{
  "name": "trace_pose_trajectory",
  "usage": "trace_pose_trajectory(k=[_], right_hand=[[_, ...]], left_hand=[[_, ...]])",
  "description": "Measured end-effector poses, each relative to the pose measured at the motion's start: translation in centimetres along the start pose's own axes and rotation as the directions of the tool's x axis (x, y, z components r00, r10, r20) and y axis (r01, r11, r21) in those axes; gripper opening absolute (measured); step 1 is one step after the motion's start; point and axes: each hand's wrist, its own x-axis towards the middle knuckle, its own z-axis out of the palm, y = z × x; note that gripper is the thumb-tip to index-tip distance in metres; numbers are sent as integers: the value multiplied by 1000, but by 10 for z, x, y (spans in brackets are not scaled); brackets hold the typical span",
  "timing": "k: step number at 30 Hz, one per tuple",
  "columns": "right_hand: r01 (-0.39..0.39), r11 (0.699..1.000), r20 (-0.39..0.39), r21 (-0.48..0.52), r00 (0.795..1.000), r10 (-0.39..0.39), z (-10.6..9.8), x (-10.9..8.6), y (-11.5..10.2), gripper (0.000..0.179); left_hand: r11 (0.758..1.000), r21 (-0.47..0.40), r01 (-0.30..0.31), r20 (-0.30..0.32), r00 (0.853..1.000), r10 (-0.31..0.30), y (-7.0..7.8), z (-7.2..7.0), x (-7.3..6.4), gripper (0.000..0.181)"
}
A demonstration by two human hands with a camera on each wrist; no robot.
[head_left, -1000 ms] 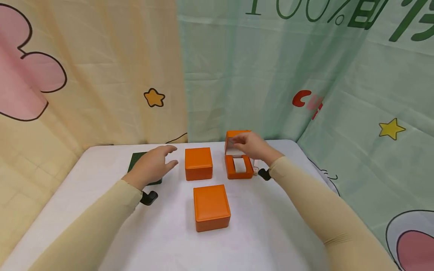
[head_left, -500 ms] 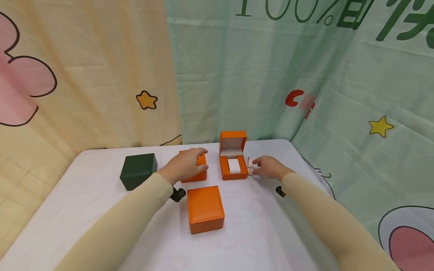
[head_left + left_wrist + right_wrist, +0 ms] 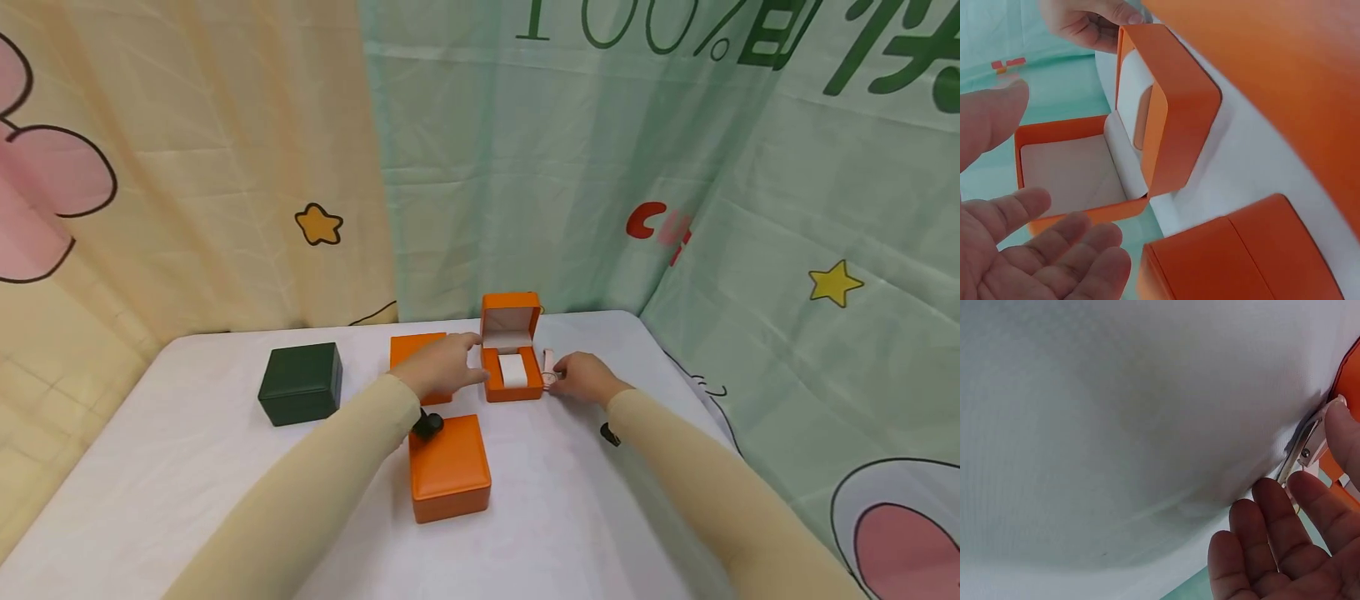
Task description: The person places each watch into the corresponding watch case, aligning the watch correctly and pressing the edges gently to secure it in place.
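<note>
Beside the open orange watch box [image 3: 513,396] lies a watch with a pale pink strap [image 3: 549,360]. My right hand [image 3: 588,379] has its thumb and index finger at either side of that watch; in the right wrist view the thumb overlaps the watch [image 3: 1315,442], and the fingers hide part of it. The box's lid stands raised, and a white cushion [image 3: 513,370] sits inside. My left hand [image 3: 444,367] is held over a closed orange box [image 3: 405,350], near the open box's left side, fingers spread and holding nothing.
Nearer the front stands another closed orange box [image 3: 450,475], partly under the left wrist. A dark green box [image 3: 300,383] is on the left of the white-covered table [image 3: 570,517]. Printed curtains [image 3: 510,183] hang along the back and right.
My left hand has moved right, from the green box to beside the open box. My right hand has come down from the raised lid to the watch.
</note>
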Motion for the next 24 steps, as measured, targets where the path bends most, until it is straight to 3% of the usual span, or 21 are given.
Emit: trace_pose_trajectory(k=[10, 16, 24], right_hand=[[7, 999, -34, 38, 999, -5, 6, 2, -1, 45], [17, 995, -37, 103, 999, -13, 9, 1, -3, 44], [12, 996, -35, 87, 999, -9, 10, 4, -4, 43]], left_hand=[[1000, 29, -1, 67, 998, -1, 16, 18, 34, 80], [999, 47, 25, 111, 993, -30, 16, 19, 40, 83], [998, 65, 26, 98, 995, -32, 13, 9, 43, 77]])
